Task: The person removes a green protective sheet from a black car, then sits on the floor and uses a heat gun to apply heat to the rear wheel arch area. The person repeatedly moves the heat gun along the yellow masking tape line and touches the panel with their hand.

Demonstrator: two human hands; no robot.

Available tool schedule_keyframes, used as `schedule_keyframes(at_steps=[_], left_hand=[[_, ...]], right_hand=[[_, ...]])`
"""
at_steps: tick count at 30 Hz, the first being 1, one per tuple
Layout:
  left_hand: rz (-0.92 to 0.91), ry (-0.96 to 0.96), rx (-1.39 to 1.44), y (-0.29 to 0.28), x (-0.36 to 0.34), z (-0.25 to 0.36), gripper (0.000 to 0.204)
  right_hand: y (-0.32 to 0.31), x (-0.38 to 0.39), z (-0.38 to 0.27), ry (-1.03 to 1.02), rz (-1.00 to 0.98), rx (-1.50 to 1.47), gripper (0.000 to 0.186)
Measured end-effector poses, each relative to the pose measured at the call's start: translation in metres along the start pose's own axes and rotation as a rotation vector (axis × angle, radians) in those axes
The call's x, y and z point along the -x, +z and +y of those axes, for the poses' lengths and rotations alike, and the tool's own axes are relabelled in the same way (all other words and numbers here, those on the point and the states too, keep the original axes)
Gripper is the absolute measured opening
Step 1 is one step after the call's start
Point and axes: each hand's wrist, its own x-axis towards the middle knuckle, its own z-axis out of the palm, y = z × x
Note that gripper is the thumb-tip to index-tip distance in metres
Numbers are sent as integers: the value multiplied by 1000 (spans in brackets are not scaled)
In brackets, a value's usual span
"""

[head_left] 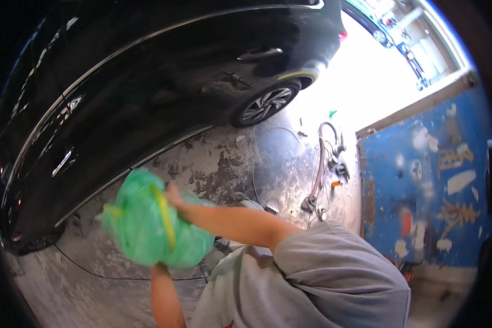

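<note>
A crumpled bundle of translucent green plastic film (pixel 139 218), with strips of yellow tape on it, is held up in front of me between both hands. My right hand (pixel 174 198) presses on its upper right side, fingers partly sunk into the folds and a little blurred. From below, my left hand (pixel 159 268) holds the bundle's underside; the plastic hides most of its fingers. Behind the bundle stands a black car (pixel 158 93), its side toward me. Yellow tape (pixel 298 75) also runs along the arch above one wheel (pixel 268 105). A dull, scuffed patch (pixel 229 82) shows below a door handle.
Hoses and power tools (pixel 336 164) lie on the worn concrete floor (pixel 279 147) to the right. A thin black cable (pixel 120 278) crosses the floor below the bundle. A peeling blue panel (pixel 421 180) stands at the right, beside a bright opening.
</note>
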Motion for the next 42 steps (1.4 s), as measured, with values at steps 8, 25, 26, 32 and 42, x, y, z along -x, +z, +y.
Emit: schedule_keyframes(at_steps=[8, 25, 26, 32, 42], left_hand=[[-567, -102, -247, 125, -12, -16, 62], [-1109, -157, -403, 301, 142, -143, 63], [-1128, -172, -405, 295, 150, -151, 63], [-1364, -366, -452, 254, 151, -157, 64], [-1394, -415, -458, 230, 32, -78, 65]], right_hand=[[-85, 50, 12, 34, 61, -457, 51], [-283, 240, 186, -248, 662, -750, 24], [-290, 242, 192, -303, 767, -850, 26], [-329, 275, 205, -284, 458, -1131, 35], [-238, 177, 84, -26, -14, 539, 50]])
